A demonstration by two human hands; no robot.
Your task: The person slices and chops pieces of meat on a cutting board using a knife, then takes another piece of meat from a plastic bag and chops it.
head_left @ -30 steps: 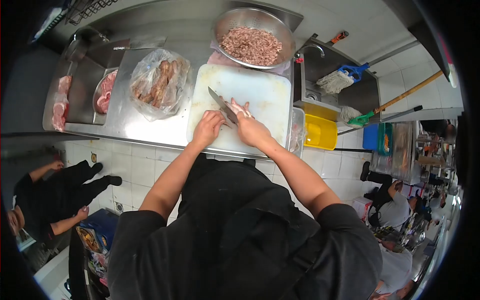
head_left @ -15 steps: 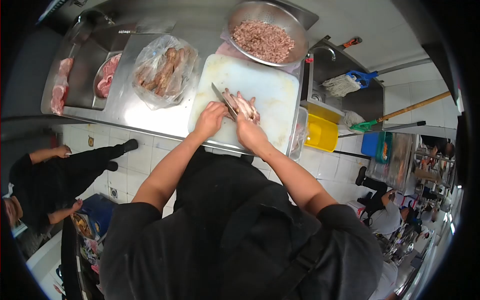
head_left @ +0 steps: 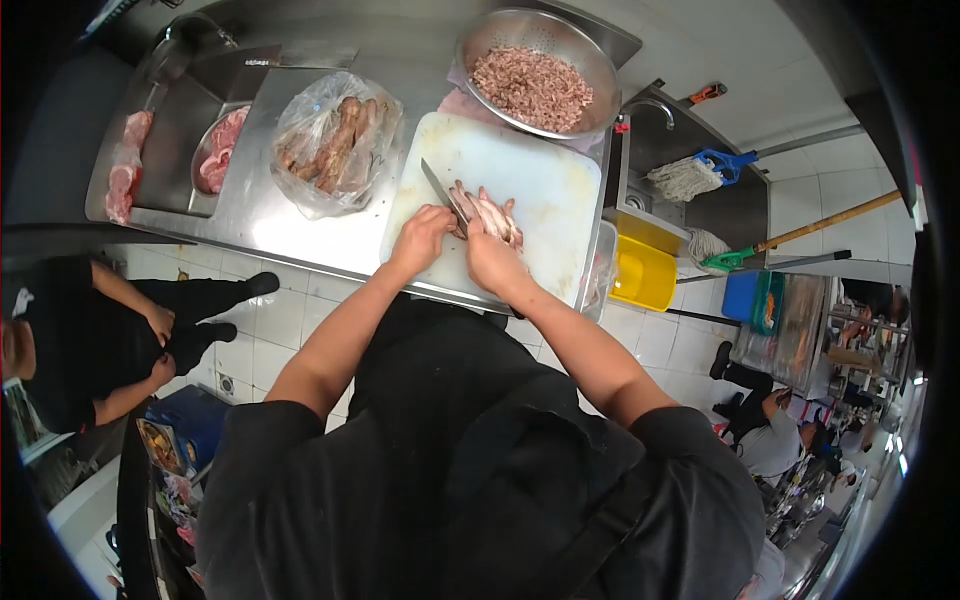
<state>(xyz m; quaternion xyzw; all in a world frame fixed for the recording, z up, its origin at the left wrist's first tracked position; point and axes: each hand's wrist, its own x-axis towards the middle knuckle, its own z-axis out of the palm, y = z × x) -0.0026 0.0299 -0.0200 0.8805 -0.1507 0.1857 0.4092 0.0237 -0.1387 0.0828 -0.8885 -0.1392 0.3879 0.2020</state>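
Observation:
Strips of meat lie on a white cutting board in front of me. My right hand is wrapped round the handle of a knife, whose blade points away and to the left along the strips' left side. My left hand is closed, its curled fingertips against the meat close to the blade; the pinched part is mostly hidden. Beyond the board, a perforated metal colander holds many small pieces of chopped meat.
A clear plastic bag of long brown meat pieces stands left of the board. Raw meat and a bowl of meat lie in the left sink. A yellow bin and mops are at right. Another person stands at left.
The knife and right hand have shifted very slightly along the meat; my left hand stays almost in place. The person at left has brought both hands together. The view has shifted a little.

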